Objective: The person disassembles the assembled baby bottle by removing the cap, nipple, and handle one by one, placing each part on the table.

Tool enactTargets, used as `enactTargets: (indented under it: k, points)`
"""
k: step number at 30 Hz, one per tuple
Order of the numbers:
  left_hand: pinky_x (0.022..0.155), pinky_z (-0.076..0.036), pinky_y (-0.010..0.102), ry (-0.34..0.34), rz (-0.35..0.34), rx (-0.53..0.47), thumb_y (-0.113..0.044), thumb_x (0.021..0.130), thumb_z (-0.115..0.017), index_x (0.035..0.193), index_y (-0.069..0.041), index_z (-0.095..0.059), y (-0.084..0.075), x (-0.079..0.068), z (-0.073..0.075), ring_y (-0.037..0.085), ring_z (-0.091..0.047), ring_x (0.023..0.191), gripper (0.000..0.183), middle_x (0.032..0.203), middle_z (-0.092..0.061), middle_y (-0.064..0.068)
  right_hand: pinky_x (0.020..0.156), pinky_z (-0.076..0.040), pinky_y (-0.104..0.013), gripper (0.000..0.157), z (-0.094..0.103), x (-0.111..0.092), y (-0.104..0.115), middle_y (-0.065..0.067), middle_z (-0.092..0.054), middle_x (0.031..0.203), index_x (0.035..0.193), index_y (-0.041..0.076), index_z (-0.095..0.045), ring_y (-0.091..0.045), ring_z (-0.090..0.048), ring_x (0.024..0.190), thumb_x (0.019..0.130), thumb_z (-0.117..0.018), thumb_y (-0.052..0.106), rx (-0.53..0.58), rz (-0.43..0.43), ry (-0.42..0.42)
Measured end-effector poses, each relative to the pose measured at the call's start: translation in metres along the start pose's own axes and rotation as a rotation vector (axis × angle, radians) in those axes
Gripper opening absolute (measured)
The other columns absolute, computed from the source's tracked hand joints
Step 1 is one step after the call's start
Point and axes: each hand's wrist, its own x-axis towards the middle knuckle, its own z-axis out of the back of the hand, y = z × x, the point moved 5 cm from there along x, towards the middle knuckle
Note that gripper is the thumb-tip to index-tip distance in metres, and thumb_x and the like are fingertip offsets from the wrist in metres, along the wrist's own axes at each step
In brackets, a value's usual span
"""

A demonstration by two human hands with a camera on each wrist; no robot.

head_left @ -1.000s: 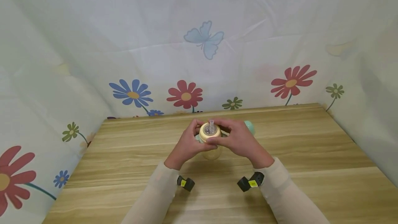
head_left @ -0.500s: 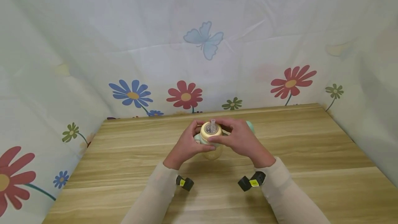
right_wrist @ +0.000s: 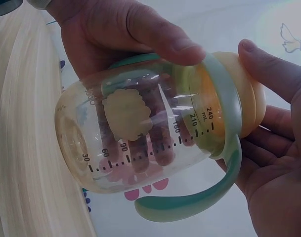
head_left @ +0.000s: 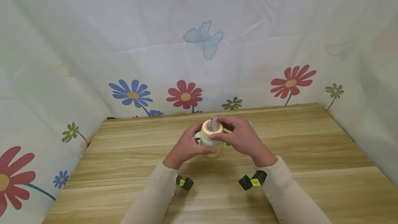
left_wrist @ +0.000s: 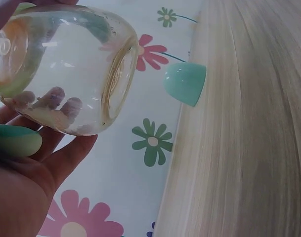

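Observation:
Between both hands is a clear baby bottle (head_left: 218,150) with a mint two-handled ring, a yellow screw collar (head_left: 206,129) and a clear spout (head_left: 214,123). Its body carries printed mL marks in the right wrist view, where a mint handle (right_wrist: 190,205) curves down from the neck. My left hand (head_left: 186,146) grips the body from the left, fingers behind it and thumb in front. With thumb and fingers, my right hand (head_left: 245,140) holds the collar from the right. The bottle is held above the table in the wrist views.
A mint dome-shaped cap (left_wrist: 187,83) stands on the wood-grain table (head_left: 124,168) near its back edge, mostly hidden behind the right hand in the head view. A white curtain (head_left: 149,58) printed with flowers rises behind and along the sides.
The spout and collar have moved slightly up and right, and more of the mint ring and bottle body shows. The right hand has shifted a little, covering more of the cap.

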Motion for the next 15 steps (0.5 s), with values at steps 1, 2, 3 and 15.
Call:
enactTargets:
  k: [1, 2, 3, 15]
  points:
    - [0.098, -0.049, 0.048, 0.002, -0.003, 0.003, -0.024, 0.070, -0.088, 0.137, -0.033, -0.047, 0.0001, 0.0001, -0.0001, 0.019, -0.058, 0.112, 0.079, 0.131, -0.057, -0.006, 0.098, -0.051, -0.038, 0.054, 0.0001, 0.0001, 0.0004, -0.002, -0.065, 0.125, 0.126, 0.016, -0.065, -0.019, -0.063, 0.115, 0.078, -0.080, 0.036, 0.002, 0.000, 0.001]
    - [0.098, -0.049, 0.048, 0.003, -0.006, 0.008, -0.024, 0.070, -0.088, 0.137, -0.033, -0.047, 0.0003, 0.0001, -0.0001, 0.019, -0.058, 0.111, 0.078, 0.130, -0.057, -0.007, 0.098, -0.051, -0.038, 0.054, 0.0001, 0.0000, 0.0007, -0.003, -0.065, 0.125, 0.126, 0.016, -0.065, -0.019, -0.063, 0.115, 0.078, -0.080, 0.036, 0.003, 0.001, 0.001]
    - [0.098, -0.049, 0.047, 0.003, -0.009, 0.012, -0.024, 0.071, -0.088, 0.137, -0.034, -0.048, 0.0003, 0.0000, -0.0002, 0.019, -0.058, 0.111, 0.078, 0.130, -0.057, -0.007, 0.098, -0.051, -0.038, 0.054, 0.0001, 0.0001, 0.0009, -0.003, -0.065, 0.126, 0.126, 0.015, -0.065, -0.019, -0.063, 0.116, 0.078, -0.080, 0.035, 0.004, 0.002, 0.002]
    - [0.093, -0.053, 0.040, -0.005, -0.025, 0.037, -0.029, 0.073, -0.086, 0.134, -0.030, -0.052, -0.0022, -0.0031, -0.0002, 0.018, -0.061, 0.106, 0.070, 0.126, -0.060, -0.005, 0.099, -0.050, -0.036, 0.056, -0.0023, -0.0006, -0.0012, -0.003, -0.064, 0.127, 0.128, 0.014, -0.063, -0.020, -0.063, 0.117, 0.078, -0.080, 0.033, 0.021, 0.023, 0.006]
